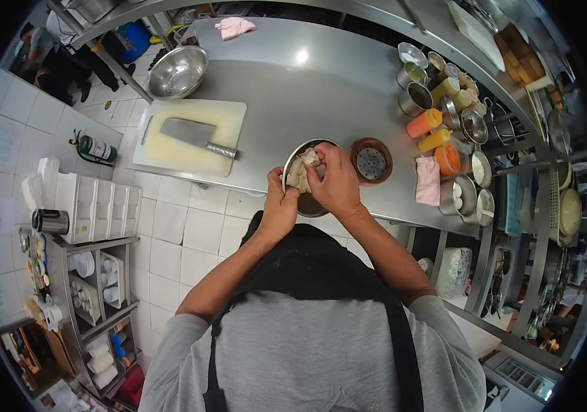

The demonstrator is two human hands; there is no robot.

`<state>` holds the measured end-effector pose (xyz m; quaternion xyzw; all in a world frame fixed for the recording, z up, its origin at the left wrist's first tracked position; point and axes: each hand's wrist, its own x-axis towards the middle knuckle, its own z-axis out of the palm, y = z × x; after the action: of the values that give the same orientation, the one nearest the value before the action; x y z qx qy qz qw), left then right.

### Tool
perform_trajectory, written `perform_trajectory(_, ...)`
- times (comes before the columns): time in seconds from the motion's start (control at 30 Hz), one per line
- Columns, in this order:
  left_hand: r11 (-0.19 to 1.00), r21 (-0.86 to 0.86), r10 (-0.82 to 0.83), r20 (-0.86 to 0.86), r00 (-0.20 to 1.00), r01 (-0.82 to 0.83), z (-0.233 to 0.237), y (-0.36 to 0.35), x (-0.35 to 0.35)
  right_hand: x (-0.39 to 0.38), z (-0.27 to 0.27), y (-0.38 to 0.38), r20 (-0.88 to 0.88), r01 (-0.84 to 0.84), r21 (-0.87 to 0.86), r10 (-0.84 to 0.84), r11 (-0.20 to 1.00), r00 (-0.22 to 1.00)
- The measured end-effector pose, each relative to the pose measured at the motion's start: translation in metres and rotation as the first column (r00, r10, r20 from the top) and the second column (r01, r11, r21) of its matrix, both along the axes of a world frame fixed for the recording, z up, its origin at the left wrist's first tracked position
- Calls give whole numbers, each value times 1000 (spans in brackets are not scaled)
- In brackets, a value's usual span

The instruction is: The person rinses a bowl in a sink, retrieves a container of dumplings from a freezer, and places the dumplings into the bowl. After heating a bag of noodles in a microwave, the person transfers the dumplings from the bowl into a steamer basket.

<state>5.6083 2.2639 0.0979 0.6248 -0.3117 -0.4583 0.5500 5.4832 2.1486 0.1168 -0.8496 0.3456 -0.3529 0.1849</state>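
Observation:
A small steel bowl [292, 154] stands at the near edge of the steel counter [307, 89] and holds pale raw meat [300, 170]. My left hand [278, 209] grips the bowl's near rim, with its fingers against the meat. My right hand [337, 180] reaches over the bowl from the right and is closed on the meat, pressing or squeezing it. Much of the bowl's inside is hidden under both hands.
A white cutting board [170, 147] with a cleaver [194, 134] lies to the left, a big steel bowl [177, 71] behind it. A round brown perforated dish [371, 161], pink cloth [428, 180], orange squeeze bottles [424, 123] and several steel seasoning pots [413, 99] crowd the right. Shelving stands at the lower left.

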Motion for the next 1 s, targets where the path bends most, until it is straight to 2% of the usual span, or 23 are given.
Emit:
perform_trajectory(0.07,1000,5,-19,165,986,18,-21,-10,17,17,-1,-8,-56,0,18,1,1000,998)
perform_trajectory(0.1,999,19,-31,157,987,28,-30,-14,22,25,-2,-10,-54,24,52,-21,998,998)
perform_trajectory(0.17,998,-46,-34,269,962,49,-36,-25,30,35,-7,-19,-46,61,87,-57,994,997)
perform_trajectory(0.2,997,-47,-41,274,961,55,-37,-29,33,38,-16,-25,-25,61,104,-59,993,998)
perform_trajectory(0.27,999,-21,-46,92,995,48,-27,-40,39,43,-22,-38,4,47,114,-48,992,999)
perform_trajectory(0.3,999,-22,-36,98,995,38,-28,-44,40,43,-24,-43,60,5,92,-10,996,998)
perform_trajectory(0.37,1000,-12,12,-64,998,-13,-33,-54,44,41,-18,-53,129,-47,63,39,997,991)
perform_trajectory(0.4,1000,-14,19,-54,998,-20,-36,-57,45,38,-14,-56,183,-56,38,48,998,982)
perform_trajectory(0.47,968,248,88,-251,964,-23,-39,-60,46,31,-14,-62,242,-68,11,63,998,968)
perform_trajectory(0.5,969,246,91,-246,965,-29,-52,-60,49,27,-21,-64,461,-165,378,-31,911,887)
perform_trajectory(0.53,965,262,97,-314,944,-12,-78,-62,54,21,-23,-69,601,-324,649,-202,688,774)
perform_trajectory(0.57,961,277,101,-383,918,10,-95,-63,57,12,-16,-76,528,-291,769,-309,569,791)
perform_trajectory(0.6,962,274,95,-382,919,15,-102,-63,59,1,-16,-85,530,-289,767,-312,573,788)
perform_trajectory(0.63,957,290,103,-397,912,18,-101,-63,59,-9,-14,-93,570,-437,819,-439,372,695)
perform_trajectory(0.67,951,308,112,-412,904,23,-102,-62,56,-19,-13,-99,561,-585,794,-571,166,599)
perform_trajectory(0.7,942,335,136,-367,920,-6,-102,-61,52,-28,-12,-104,560,-582,795,-574,171,597)
perform_trajectory(0.77,934,358,146,-413,899,12,-98,-62,48,-45,2,-114,471,-719,686,-685,-111,556)
perform_trajectory(0.87,914,405,155,-443,883,42,-108,-61,52,-74,-19,-124,544,-733,677,-626,-68,559)
perform_trajectory(0.97,914,403,129,-408,904,52,-127,-52,63,-109,-27,-131,528,-741,669,-664,-59,529)
perform_trajectory(1.0,923,356,-27,-318,948,146,-149,-44,74,-122,-30,-134,514,-735,676,-676,-59,527)
